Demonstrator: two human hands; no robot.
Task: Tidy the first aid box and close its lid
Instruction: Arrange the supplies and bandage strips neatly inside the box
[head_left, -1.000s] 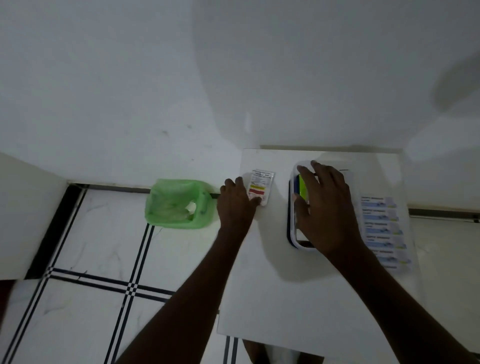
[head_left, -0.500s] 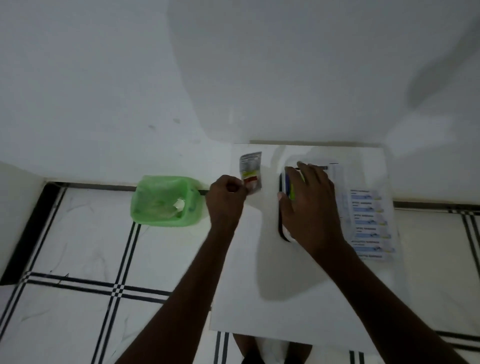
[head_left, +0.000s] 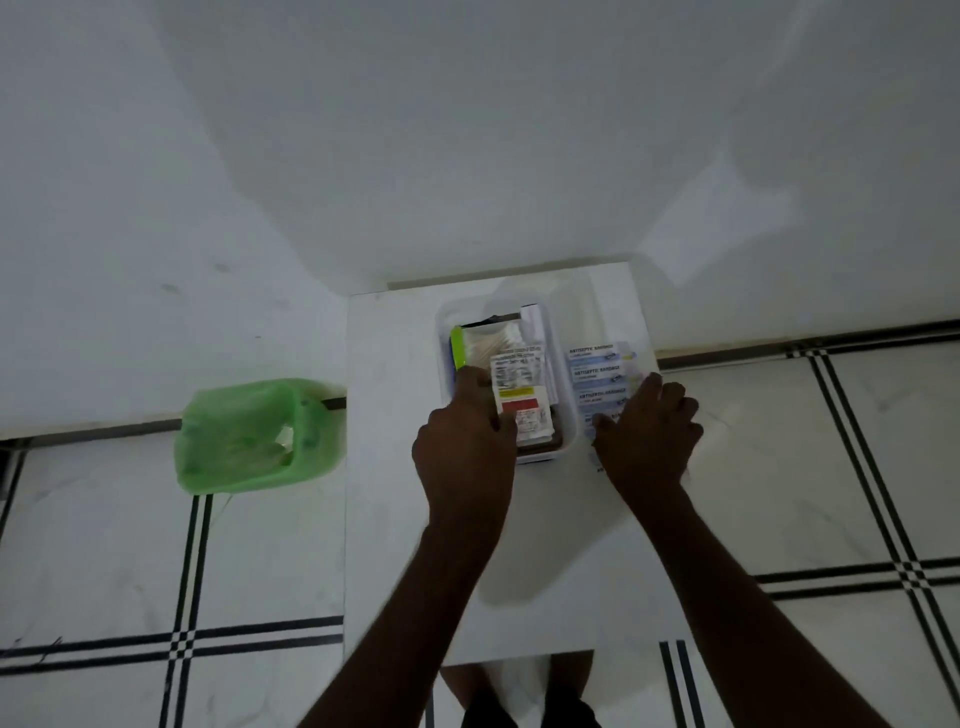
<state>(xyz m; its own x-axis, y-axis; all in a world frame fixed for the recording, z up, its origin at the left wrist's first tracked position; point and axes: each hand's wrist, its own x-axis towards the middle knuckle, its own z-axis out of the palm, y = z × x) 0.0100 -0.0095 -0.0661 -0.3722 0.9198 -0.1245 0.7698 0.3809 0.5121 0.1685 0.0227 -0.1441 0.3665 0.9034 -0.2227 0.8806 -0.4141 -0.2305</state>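
A: Head view: first aid box (head_left: 566, 441) sits open mid-table (head_left: 545, 571). My left hand (head_left: 462, 457) pinches the medicine sachet (head_left: 522, 400), laying it on the contents.

B: Advice?

A: Press it flat, below the rim, so the lid can seat. Right hand (head_left: 647, 436), fingers spread and holding nothing, rests palm-down on the antiseptic bandage strips (head_left: 597, 374) just beside the box. Those go in next, I judge.

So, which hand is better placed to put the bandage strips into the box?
Right. The right hand already rests on the bandage strips beside the box; the left hand holds the sachet.
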